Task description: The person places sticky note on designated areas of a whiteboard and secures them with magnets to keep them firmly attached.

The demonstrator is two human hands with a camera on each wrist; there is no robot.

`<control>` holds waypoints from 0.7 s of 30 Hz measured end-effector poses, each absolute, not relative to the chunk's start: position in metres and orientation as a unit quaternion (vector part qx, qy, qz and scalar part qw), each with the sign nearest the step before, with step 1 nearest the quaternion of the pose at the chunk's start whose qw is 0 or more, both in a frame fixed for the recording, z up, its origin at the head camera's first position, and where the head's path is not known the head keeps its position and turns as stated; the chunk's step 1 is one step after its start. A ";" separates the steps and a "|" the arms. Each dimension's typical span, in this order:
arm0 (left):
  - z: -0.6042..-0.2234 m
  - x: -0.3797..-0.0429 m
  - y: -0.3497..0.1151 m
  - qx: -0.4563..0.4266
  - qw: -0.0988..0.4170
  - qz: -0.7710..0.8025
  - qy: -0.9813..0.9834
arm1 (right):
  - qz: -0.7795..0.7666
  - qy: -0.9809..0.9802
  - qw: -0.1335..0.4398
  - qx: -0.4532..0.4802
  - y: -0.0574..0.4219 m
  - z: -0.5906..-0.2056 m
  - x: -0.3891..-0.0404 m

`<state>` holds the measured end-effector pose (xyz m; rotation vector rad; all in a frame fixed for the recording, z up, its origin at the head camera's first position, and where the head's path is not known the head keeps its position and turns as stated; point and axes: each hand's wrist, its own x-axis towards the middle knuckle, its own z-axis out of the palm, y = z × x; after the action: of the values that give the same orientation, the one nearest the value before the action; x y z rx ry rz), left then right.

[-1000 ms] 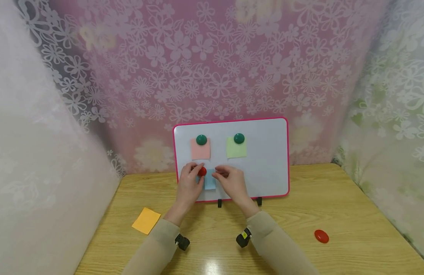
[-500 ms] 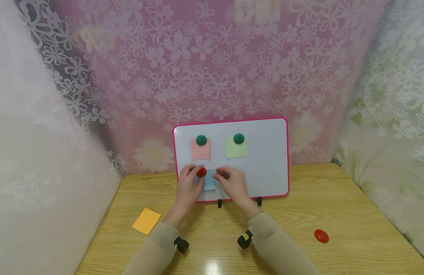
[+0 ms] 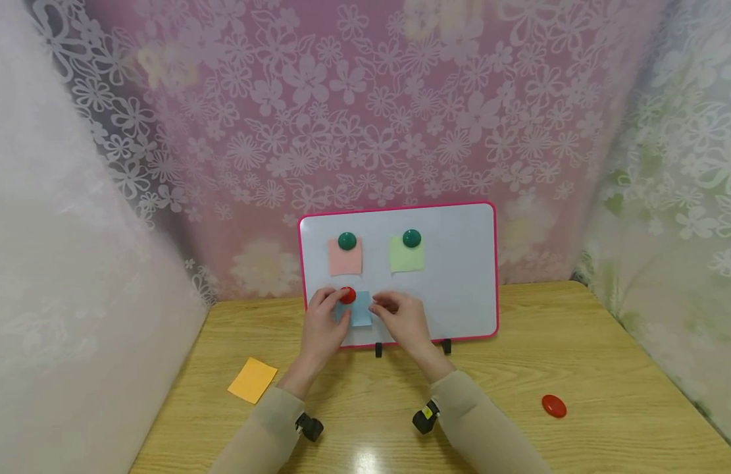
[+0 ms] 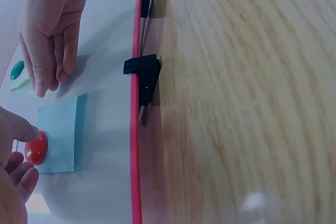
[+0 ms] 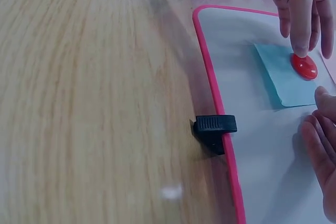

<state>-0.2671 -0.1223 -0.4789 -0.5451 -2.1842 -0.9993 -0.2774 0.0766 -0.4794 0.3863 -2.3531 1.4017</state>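
Note:
On the whiteboard (image 3: 460, 283), a pale blue sticky note (image 3: 362, 309) lies flat under a round red magnet (image 3: 349, 295). My left hand (image 3: 324, 326) touches the magnet with one fingertip, while its thumb stands apart, lower down. In the right wrist view that fingertip meets the edge of the magnet (image 5: 304, 67), which sits on the blue note (image 5: 286, 85). Just right of the note is my right hand (image 3: 403, 319), its fingers loosely bent and holding nothing. The left wrist view shows a small gap between those fingertips and the note (image 4: 60, 135).
Higher on the board, green magnets (image 3: 347, 241) hold a pink note (image 3: 345, 263) and a light green note (image 3: 407, 260). Black feet (image 3: 379, 350) support the pink-rimmed board. An orange note (image 3: 252, 380) lies left on the wooden table (image 3: 365, 408), another red magnet (image 3: 554, 406) right.
My left thumb has come away from the red magnet, and a finger now rests on it. The right hand has shifted slightly right, away from the blue note.

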 end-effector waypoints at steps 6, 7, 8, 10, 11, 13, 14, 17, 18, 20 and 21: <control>-0.479 -0.261 -0.125 -0.182 0.281 -0.422 -0.843 | 0.506 -0.832 0.181 0.135 0.080 -0.484 -0.274; -0.479 -0.259 -0.126 -0.177 0.274 -0.427 -0.843 | 0.506 -0.832 0.181 0.136 0.081 -0.484 -0.273; -0.479 -0.258 -0.126 -0.174 0.268 -0.432 -0.843 | 0.508 -0.832 0.177 0.136 0.082 -0.484 -0.272; -0.480 -0.256 -0.127 -0.171 0.263 -0.437 -0.843 | 0.510 -0.833 0.167 0.136 0.083 -0.484 -0.269; -0.480 -0.255 -0.128 -0.172 0.263 -0.440 -0.841 | 0.511 -0.833 0.162 0.138 0.084 -0.484 -0.268; -0.481 -0.254 -0.128 -0.177 0.268 -0.444 -0.836 | 0.512 -0.833 0.152 0.145 0.085 -0.484 -0.266; -0.481 -0.254 -0.129 -0.180 0.271 -0.446 -0.834 | 0.512 -0.833 0.147 0.148 0.086 -0.484 -0.265; -0.481 -0.253 -0.130 -0.191 0.274 -0.449 -0.829 | 0.509 -0.837 0.131 0.154 0.087 -0.486 -0.264; -0.482 -0.253 -0.130 -0.195 0.274 -0.448 -0.828 | 0.508 -0.838 0.125 0.154 0.087 -0.486 -0.264; -0.482 -0.252 -0.131 -0.204 0.276 -0.445 -0.827 | 0.507 -0.842 0.111 0.150 0.087 -0.487 -0.263; -0.482 -0.252 -0.131 -0.207 0.274 -0.443 -0.828 | 0.506 -0.843 0.106 0.148 0.088 -0.488 -0.263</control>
<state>-0.2518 -0.1310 -0.4824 -0.5554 -2.2267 -1.1911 -0.2627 0.0876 -0.4877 0.4368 -2.4834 1.4909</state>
